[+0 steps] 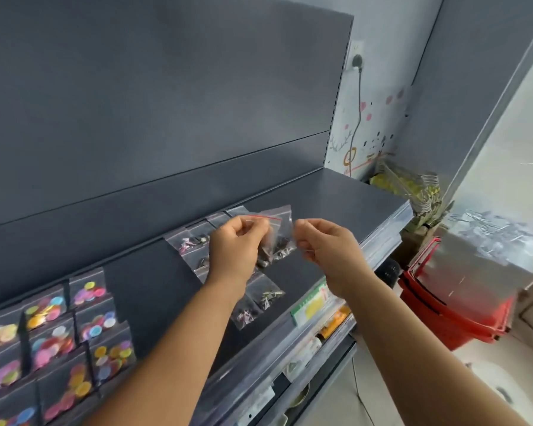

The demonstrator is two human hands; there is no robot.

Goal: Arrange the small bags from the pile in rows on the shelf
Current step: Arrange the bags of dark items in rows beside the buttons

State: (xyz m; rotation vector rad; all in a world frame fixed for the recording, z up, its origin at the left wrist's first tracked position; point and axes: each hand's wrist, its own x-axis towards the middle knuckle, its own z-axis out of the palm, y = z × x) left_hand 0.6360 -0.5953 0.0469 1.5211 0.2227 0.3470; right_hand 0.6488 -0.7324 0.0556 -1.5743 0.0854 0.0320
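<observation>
A dark grey shelf carries rows of small clear bags laid flat. Above them, the left hand pinches 1 red-sealed bag with curled fingers; the right hand pinches its other edge. Bags of coloured discs lie at the left.

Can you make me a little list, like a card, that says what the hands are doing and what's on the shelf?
left hand: holds small clear bags above the shelf
right hand: fingers curled, pinching the edge of the same bags
bags held: red zip strip on top, dark bits inside
shelf: dark grey
bags laid down: clear bags in rows under the hands
colourful bags: rows of bright round discs at the left
red baskets: stacked at the right
</observation>
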